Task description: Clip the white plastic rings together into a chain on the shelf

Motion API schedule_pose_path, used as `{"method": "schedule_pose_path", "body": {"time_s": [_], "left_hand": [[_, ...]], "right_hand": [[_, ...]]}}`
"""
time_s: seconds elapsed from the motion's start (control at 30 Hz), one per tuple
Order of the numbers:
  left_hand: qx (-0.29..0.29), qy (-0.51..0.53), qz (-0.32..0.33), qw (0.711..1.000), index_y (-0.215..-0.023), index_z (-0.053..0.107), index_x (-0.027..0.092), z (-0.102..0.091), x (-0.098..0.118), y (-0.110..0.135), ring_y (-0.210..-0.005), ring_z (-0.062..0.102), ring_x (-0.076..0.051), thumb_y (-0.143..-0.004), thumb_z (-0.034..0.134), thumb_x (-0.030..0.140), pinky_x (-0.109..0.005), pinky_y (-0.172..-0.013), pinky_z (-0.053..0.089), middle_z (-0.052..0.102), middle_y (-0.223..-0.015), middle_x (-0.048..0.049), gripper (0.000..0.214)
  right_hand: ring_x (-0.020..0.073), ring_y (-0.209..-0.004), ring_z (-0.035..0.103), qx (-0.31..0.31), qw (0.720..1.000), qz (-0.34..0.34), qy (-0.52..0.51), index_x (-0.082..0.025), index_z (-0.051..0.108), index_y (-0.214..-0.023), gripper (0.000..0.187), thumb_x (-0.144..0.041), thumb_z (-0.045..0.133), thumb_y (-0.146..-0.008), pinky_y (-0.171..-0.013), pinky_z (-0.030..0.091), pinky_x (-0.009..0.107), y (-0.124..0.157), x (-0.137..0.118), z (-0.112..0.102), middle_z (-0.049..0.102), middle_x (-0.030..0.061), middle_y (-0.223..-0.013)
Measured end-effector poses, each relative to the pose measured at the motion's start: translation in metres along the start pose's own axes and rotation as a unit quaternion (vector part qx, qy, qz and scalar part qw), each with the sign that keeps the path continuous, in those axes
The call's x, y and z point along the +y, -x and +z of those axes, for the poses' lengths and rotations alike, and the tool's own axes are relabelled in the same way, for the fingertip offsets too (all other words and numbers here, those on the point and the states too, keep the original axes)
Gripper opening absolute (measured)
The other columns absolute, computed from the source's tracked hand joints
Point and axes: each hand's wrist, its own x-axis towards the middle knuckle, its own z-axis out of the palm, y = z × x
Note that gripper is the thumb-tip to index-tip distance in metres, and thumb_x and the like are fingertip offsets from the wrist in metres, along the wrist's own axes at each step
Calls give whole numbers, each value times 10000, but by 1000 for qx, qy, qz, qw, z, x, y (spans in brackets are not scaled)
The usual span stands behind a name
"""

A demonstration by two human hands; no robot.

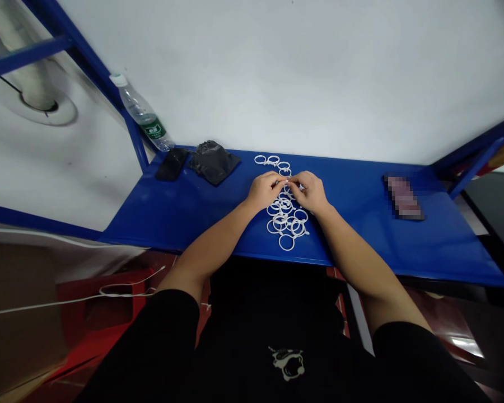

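Over the blue tabletop my left hand (264,190) and my right hand (309,190) meet fingertip to fingertip. Both are closed in a pinch on a small white part between them, which looks like the tab of a white plastic ring. My fingers hide most of that piece. Under and in front of my hands lies a loose pile of white plastic rings (286,242) with small tabs, resembling curtain rings. Beyond my fingers, several more white rings (260,160) lie in a curved row toward the wall; whether they are linked I cannot tell.
At the table's back left are a black phone (171,164), a crumpled black pouch (214,162) and a plastic bottle (145,118) leaning at the blue frame. A blurred pinkish object (404,197) lies right. A red stool (96,313) and white cable (46,305) are lower left.
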Motion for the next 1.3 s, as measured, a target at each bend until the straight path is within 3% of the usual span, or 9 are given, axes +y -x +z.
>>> {"method": "schedule_pose_path", "body": {"time_s": [0.17, 0.37, 0.5, 0.67, 0.77, 0.97, 1.13, 1.3], "left_hand": [[-28, -41, -12, 999, -1074, 838, 214, -6, -2, -4, -922, 763, -184, -1058, 749, 187, -332, -887, 599, 820, -1019, -53, 94], [-51, -91, -43, 994, -1030, 844, 226, -13, -6, -7, -1230, 728, -283, -999, 812, 205, -464, -1110, 565, 792, -1300, -93, 49], [-148, -39, -34, 988, -1008, 838, 221, -12, -2, -5, -1038, 773, -221, -1017, 779, 216, -372, -981, 594, 830, -1137, -63, 60], [-139, -20, -64, 988, -970, 831, 202, -12, 4, -5, -805, 723, -163, -1047, 741, 242, -300, -794, 550, 813, -950, -42, 125], [-125, -26, -81, 988, -963, 832, 204, -13, 3, -5, -792, 709, -160, -1036, 749, 219, -303, -797, 545, 801, -925, -36, 111], [-107, -41, -117, 987, -1073, 835, 197, -11, -2, -5, -843, 731, -170, -1009, 776, 184, -322, -865, 579, 819, -1030, -52, 89], [-121, -18, -132, 984, -1237, 804, 208, -7, -9, -4, -848, 760, -175, -1006, 774, 178, -331, -885, 618, 843, -1047, -52, 235], [-96, 27, -121, 988, -1354, 736, 219, -4, -12, -2, -872, 813, -175, -992, 778, 111, -335, -886, 656, 860, -1162, -75, 379]], "right_hand": [[280, -886, 723, -23, 1000, 19, 4, -249, 786, -983, 303, -435, 579, -1103, -865, 578, 448, -1, 6, 1, 811, 95, -924], [372, -1172, 730, -99, 987, 99, 74, -205, 787, -1374, 428, -440, 569, -1090, -1079, 551, 569, -2, 23, 0, 834, 163, -1266], [424, -1495, 591, -162, 972, 125, 112, -255, 737, -1508, 500, -476, 529, -1111, -1250, 422, 690, 0, 24, 2, 683, 131, -1619], [451, -1586, 508, -229, 955, 140, 126, -360, 733, -1515, 479, -504, 459, -1150, -1278, 294, 824, 2, 18, 3, 590, 47, -1724], [423, -1537, 562, -226, 958, 121, 126, -317, 745, -1506, 472, -461, 479, -1143, -1285, 329, 766, 0, 15, 2, 647, 91, -1667], [358, -1316, 722, -204, 971, 73, 101, -207, 802, -1417, 436, -289, 545, -1074, -1161, 517, 537, -6, 13, 1, 796, 153, -1434], [348, -1243, 754, -151, 986, 56, 47, -222, 836, -1341, 389, -273, 637, -1011, -1123, 555, 523, -5, 11, 2, 828, 136, -1357], [343, -1191, 759, -57, 995, 74, 15, -252, 839, -1277, 324, -271, 669, -1002, -1087, 580, 554, -4, 9, 1, 849, 116, -1286]]}}
